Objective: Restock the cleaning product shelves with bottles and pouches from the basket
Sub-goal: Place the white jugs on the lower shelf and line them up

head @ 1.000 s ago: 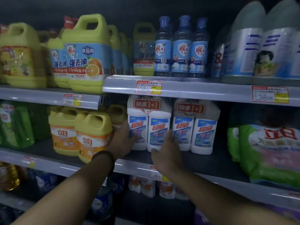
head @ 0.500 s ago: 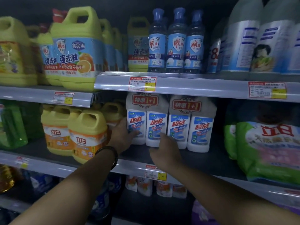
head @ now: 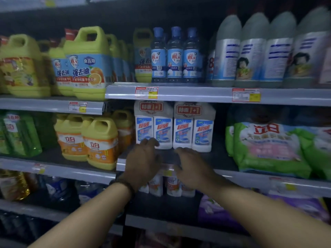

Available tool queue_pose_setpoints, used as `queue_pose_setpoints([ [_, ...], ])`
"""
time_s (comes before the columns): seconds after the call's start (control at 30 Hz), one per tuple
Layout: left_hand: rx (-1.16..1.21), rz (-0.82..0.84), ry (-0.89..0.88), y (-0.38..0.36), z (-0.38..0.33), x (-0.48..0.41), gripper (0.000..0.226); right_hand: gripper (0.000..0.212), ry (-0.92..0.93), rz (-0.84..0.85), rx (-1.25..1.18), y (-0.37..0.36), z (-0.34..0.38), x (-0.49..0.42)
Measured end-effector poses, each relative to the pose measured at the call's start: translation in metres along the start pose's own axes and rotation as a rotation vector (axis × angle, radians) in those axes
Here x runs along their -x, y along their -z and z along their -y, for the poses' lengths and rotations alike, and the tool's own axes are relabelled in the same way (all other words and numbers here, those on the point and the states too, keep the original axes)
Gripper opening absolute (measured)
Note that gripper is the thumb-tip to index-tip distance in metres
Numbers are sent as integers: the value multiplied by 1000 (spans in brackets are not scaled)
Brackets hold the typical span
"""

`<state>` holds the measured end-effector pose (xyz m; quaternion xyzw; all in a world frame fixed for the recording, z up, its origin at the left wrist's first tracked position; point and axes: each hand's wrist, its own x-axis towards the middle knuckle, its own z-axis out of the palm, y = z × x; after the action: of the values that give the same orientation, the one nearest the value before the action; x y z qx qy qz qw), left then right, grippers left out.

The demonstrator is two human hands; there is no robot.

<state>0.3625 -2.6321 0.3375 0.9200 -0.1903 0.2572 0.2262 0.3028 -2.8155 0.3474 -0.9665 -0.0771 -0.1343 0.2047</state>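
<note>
Two twin packs of white cleaner bottles stand on the middle shelf (head: 220, 159): the left pack (head: 154, 125) and the right pack (head: 194, 127), each with a red "1+1" band. My left hand (head: 142, 162), with a dark bracelet on the wrist, hovers at the shelf's front edge; its fingertips reach the foot of the left pack. My right hand (head: 192, 168) hangs just below and in front of the right pack, fingers spread, holding nothing. The basket is out of view.
Yellow-orange detergent jugs (head: 101, 142) stand left of the packs, green pouches (head: 268, 149) to the right. The upper shelf carries blue-labelled jugs (head: 87, 65), three small blue bottles (head: 174, 56) and grey bottles (head: 250, 51). More small white bottles (head: 166, 187) sit on the shelf below.
Both hands have let go of the left twin pack and drawn back toward the shelf's front edge. The camera has tilted up a little.
</note>
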Motion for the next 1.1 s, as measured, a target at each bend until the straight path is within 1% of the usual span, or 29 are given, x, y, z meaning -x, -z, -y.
queue_pose_setpoints([
  [0.03,-5,52,-38,3,-13,15,33,40,8,1,-1,3,-2,14],
  [0.13,-26,211,-74,5,-49,59,21,35,34,50,58,9,-9,55],
  [0.23,-23,331,-131,-10,-71,112,11,42,8,130,130,6,-25,108],
  [0.3,-9,393,-167,-32,-77,152,15,45,-25,212,158,-6,-44,150],
  [0.4,-30,518,-174,-77,-78,215,24,40,-111,296,120,-38,-73,214],
  [0.47,-4,617,-128,-104,-82,254,26,35,-202,366,98,-68,-98,256],
  [0.57,65,777,-77,-135,-98,291,27,29,-387,488,-7,-117,-138,307],
  [0.63,95,838,-20,-150,-103,305,22,18,-461,547,-66,-141,-154,332],
  [0.67,103,862,-4,-162,-105,314,20,16,-506,584,-97,-153,-162,344],
  [0.77,140,981,41,-192,-102,341,18,25,-627,695,-120,-194,-193,378],
  [0.87,201,1060,73,-212,-91,360,21,46,-662,699,-149,-231,-218,406],
  [0.9,229,1071,84,-217,-87,363,22,48,-677,693,-173,-240,-225,412],
  [0.93,248,1084,87,-221,-82,366,22,41,-726,693,-216,-245,-227,414],
  [1.0,237,1140,77,-228,-73,369,31,14,-803,713,-318,-244,-223,408],
  [1.03,233,1160,86,-231,-69,369,37,8,-789,740,-333,-246,-223,404],
  [1.07,240,1175,103,-236,-64,371,41,15,-783,752,-350,-249,-224,400],
  [1.1,241,1187,117,-239,-61,371,43,25,-780,812,-366,-249,-222,398],
])
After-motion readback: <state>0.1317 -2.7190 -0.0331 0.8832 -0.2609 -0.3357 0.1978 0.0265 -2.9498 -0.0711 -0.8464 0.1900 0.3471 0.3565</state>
